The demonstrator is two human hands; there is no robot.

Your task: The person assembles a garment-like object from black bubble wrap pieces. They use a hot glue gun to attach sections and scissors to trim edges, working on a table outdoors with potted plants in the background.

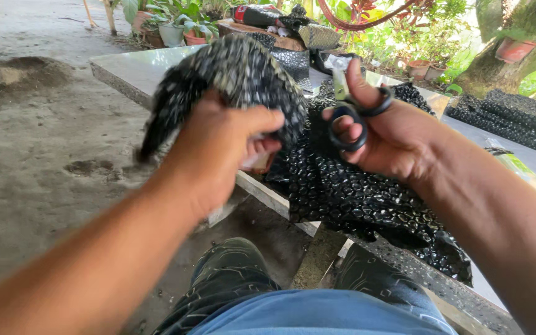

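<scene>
Nearest the camera are the person's knees (317,310), in blue cloth over dark patterned boots, pressed up to the edge of the worktop (133,69).

Above them the left hand (218,146) has its grip clenched on a bunched wad of black sheet (237,77), lifted clear of the worktop at its near edge. The right hand (386,133) grasps the scissors (350,115), thumb and a finger through the black loops; the blades run up behind the wad, and whether they are parted cannot be told.

To cut well, the left hand would best pull the sheet taut and flat just ahead of the blades, since a crumpled fold is likely to slip or snag. Fingertips should stay behind the cutting line.

The sheet is thin, glossy black plastic studded with small raised bubbles, which catch the light as pale dots. It is limp and folds easily. More of it lies heaped (355,198) on the worktop under the right hand and spills over the edge.

The worktop is a smooth, pale, hard slab. The ground (32,155) is grey packed earth. Potted plants (181,28) stand beyond.
</scene>
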